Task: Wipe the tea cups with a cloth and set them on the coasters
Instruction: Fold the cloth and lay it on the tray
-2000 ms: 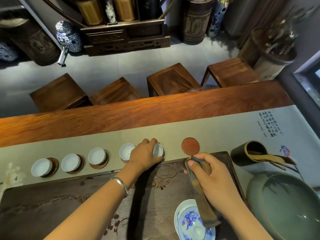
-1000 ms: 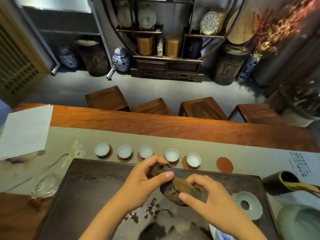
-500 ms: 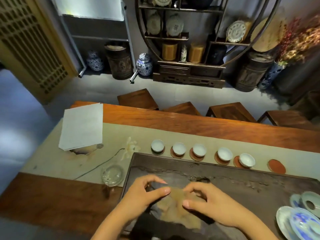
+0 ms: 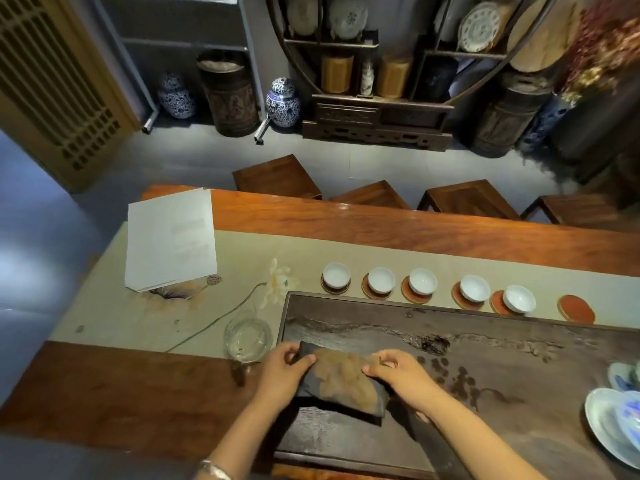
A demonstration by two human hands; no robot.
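A long wooden table [image 4: 381, 226] carries a pale runner [image 4: 242, 258] and a dark tea tray [image 4: 502, 351]. On the tray's near left part lies the folded brown cloth [image 4: 343, 379], its left end pinched by the left hand [image 4: 282, 370], its right end by the right hand [image 4: 398, 377]. Beyond the tray, five white tea cups [image 4: 422, 281] sit on coasters [image 4: 414, 296]; a sixth coaster [image 4: 575, 308] at the right end lies bare.
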